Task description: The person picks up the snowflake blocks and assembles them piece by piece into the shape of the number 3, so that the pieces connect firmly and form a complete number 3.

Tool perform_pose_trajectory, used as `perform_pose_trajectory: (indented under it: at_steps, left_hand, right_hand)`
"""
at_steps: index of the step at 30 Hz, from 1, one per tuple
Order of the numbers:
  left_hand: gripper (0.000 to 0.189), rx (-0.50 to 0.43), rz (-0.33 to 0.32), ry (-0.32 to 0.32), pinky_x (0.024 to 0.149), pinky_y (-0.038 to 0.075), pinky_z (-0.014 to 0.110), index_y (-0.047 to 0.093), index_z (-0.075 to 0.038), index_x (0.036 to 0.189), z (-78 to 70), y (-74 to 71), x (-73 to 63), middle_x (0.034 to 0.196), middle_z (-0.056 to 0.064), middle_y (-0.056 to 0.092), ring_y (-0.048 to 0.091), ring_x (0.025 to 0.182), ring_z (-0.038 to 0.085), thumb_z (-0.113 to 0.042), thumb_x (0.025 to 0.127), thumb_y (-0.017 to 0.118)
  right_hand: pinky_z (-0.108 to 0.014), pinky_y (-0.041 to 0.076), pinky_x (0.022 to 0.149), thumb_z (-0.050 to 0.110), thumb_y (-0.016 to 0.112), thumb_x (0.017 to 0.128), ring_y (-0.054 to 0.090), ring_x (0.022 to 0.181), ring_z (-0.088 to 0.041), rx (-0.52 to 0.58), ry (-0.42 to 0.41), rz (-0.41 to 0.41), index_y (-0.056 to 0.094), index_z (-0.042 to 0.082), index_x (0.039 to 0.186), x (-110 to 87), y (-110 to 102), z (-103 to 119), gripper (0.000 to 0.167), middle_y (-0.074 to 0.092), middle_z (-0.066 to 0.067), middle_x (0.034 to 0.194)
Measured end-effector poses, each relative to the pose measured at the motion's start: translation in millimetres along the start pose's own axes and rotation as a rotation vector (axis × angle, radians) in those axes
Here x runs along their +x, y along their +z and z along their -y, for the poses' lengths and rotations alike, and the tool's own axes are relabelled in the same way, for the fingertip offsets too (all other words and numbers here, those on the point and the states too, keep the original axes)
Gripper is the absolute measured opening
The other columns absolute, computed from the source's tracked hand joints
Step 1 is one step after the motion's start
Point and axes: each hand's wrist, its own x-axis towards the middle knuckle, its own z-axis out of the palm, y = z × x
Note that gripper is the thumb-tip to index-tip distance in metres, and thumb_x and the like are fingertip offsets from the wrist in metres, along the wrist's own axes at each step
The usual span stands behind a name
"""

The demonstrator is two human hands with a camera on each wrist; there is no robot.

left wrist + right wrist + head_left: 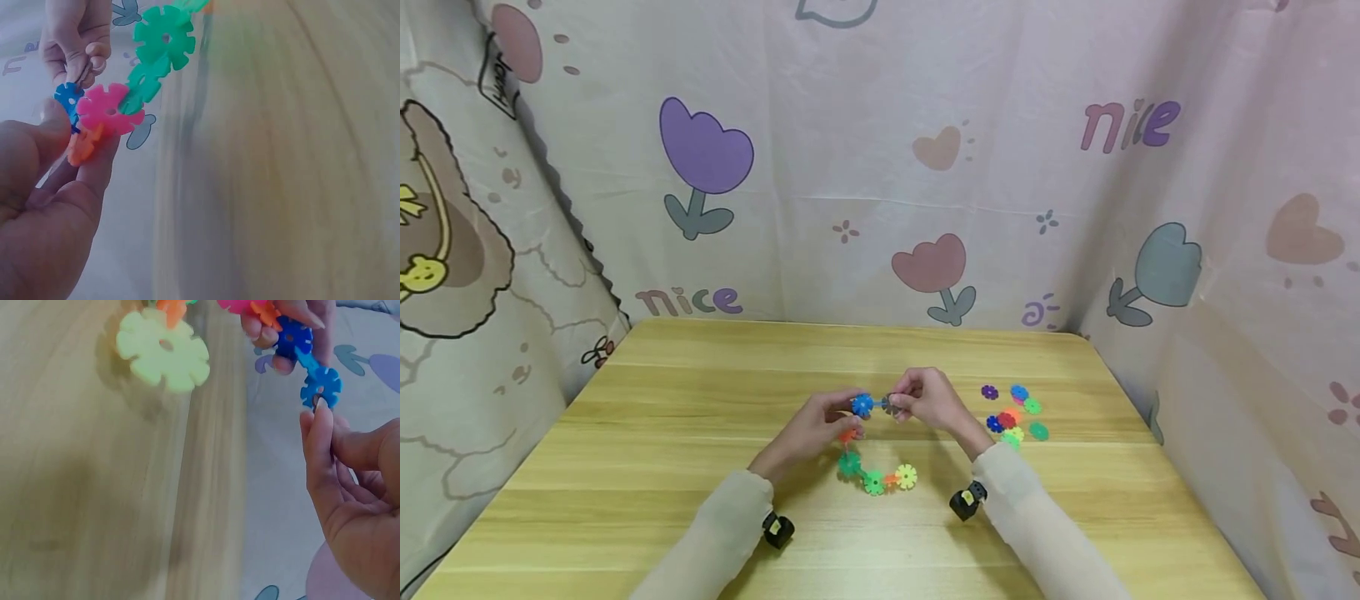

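Observation:
A chain of notched flower-shaped plastic discs, slotted edge to edge, curves between the hands and the tabletop. My left hand pinches it near a dark blue disc and an orange disc, with a pink disc just beside the fingers. From there it runs through green discs to a yellow disc at the lower end. At the upper end is a light blue disc. My right hand pinches a dark brownish disc against this end; fingertips hide most of it.
Loose discs in several colours lie to the right, among them a purple disc, a red disc and a green disc. The wooden table ends at a printed curtain behind and at the sides.

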Motion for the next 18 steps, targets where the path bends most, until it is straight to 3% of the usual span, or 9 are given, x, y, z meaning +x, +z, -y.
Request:
perform_pose_trajectory:
  at_steps: [6,11,18]
  left_hand:
    - [0.047,0.007,0.012,0.002,0.087,0.062,0.029,0.048,0.001,0.151,-0.1,0.3,-0.4,0.128,0.029,0.064,0.072,0.098,0.026,-0.005,0.105,0.057]
    - [0.048,0.015,0.01,-0.01,0.088,0.061,0.033,0.049,-0.006,0.151,1.3,-1.2,-1.1,0.129,0.028,0.062,0.071,0.106,0.035,-0.016,0.105,0.061]
    - [0.048,0.078,-0.089,-0.066,0.089,0.06,0.036,0.056,-0.017,0.146,2.1,-3.4,-1.1,0.127,0.015,0.066,0.069,0.108,0.026,-0.027,0.101,0.068]
  right_hand:
    - [-0.054,0.062,0.071,-0.004,0.066,0.097,0.069,0.064,-0.014,-0.036,-0.023,0.016,0.065,-0.007,0.094,-2.0,0.1,4.6,0.004,0.072,-0.019,0.086]
    - [-0.054,0.062,0.072,-0.003,0.066,0.097,0.069,0.066,-0.015,-0.034,-0.001,0.012,0.065,-0.008,0.097,-2.1,-2.1,3.1,0.005,0.069,-0.018,0.086]
    - [-0.053,0.063,0.074,-0.002,0.068,0.096,0.072,0.068,-0.018,-0.039,0.042,-0.022,0.067,-0.007,0.098,-4.2,-4.4,2.5,0.005,0.07,-0.016,0.086]
